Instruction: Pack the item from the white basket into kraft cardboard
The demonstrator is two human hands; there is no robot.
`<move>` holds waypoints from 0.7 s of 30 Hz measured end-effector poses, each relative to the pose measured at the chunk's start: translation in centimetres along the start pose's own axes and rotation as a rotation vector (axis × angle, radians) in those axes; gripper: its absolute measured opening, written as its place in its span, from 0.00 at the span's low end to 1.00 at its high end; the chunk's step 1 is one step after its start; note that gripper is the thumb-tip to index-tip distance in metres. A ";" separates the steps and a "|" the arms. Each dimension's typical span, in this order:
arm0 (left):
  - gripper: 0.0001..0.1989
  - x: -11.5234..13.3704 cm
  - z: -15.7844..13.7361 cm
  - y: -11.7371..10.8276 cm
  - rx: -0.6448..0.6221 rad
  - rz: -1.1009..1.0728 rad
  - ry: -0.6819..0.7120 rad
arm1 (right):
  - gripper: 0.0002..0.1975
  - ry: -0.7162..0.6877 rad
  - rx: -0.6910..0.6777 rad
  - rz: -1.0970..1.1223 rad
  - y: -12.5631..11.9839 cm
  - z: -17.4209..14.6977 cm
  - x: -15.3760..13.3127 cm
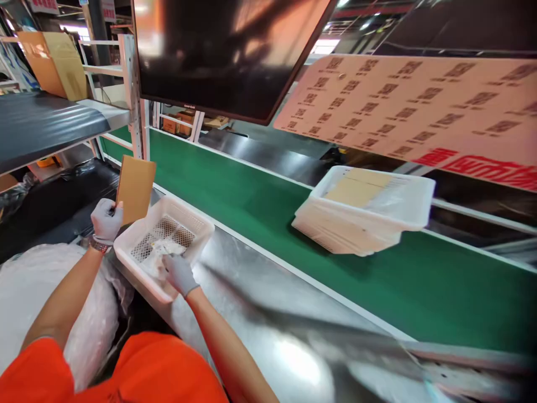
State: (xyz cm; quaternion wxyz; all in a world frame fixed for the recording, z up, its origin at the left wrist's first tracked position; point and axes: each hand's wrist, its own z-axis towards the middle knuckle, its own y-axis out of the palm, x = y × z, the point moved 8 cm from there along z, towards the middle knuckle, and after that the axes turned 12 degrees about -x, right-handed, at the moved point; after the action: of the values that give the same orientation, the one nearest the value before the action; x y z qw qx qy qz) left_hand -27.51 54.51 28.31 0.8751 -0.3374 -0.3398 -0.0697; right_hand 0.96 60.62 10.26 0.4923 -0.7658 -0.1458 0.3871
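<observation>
Left hand (pixel 106 220), gloved, lower left of frame: gripping brown envelope (pixel 135 188), held upright beside white basket (pixel 195 238). Right hand (pixel 179 273), gloved: inside basket, fingers closed on clear plastic bag (pixel 157 254). Basket on steel tabletop (pixel 251 291); second basket (pixel 369 210) on green belt (pixel 260 201), centre right.

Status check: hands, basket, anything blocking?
Left hand grips brown cardboard envelope. Right hand on clear plastic packet inside white perforated basket. Nothing blocking.
</observation>
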 end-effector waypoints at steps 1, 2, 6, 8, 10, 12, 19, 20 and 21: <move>0.14 1.0 -0.2 -0.3 0.014 -0.031 0.053 | 0.10 -0.051 0.007 0.045 0.1 0.0 -0.5; 0.14 2.2 -0.6 -0.4 0.012 -0.065 0.106 | 0.12 -0.100 0.052 0.112 -0.1 -0.4 -0.6; 0.14 7.8 -4.0 1.1 -0.180 -0.209 0.264 | 0.21 -0.038 0.440 0.480 -2.1 -6.7 5.2; 0.13 11.0 -7.0 3.3 -0.403 -0.262 0.330 | 0.31 0.146 0.636 0.659 -3.0 -12.5 10.2; 0.14 15.0 -11.5 6.5 -0.700 -0.290 0.455 | 0.41 0.302 0.846 0.753 -3.9 -19.8 14.1; 0.15 19.4 -17.5 10.1 -0.997 -0.269 0.647 | 0.46 0.380 1.046 0.693 -4.9 -27.3 15.9; 0.09 27.9 -35.6 23.4 -1.488 -0.048 1.028 | 0.46 0.677 1.226 0.573 0.4 -41.1 19.1; 0.10 27.7 -37.2 25.0 -1.516 -0.027 1.014 | 0.44 0.749 1.241 0.574 2.2 -41.7 19.9; 0.09 27.2 -38.6 26.6 -1.555 -0.001 0.997 | 0.42 0.799 1.249 0.566 3.9 -42.1 20.7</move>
State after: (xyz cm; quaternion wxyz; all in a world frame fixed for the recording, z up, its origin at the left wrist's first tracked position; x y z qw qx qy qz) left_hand 23.63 53.08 10.46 0.4473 -0.7611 0.2184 -0.4159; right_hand 44.96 44.32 6.66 0.7288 -0.4369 0.4863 0.2038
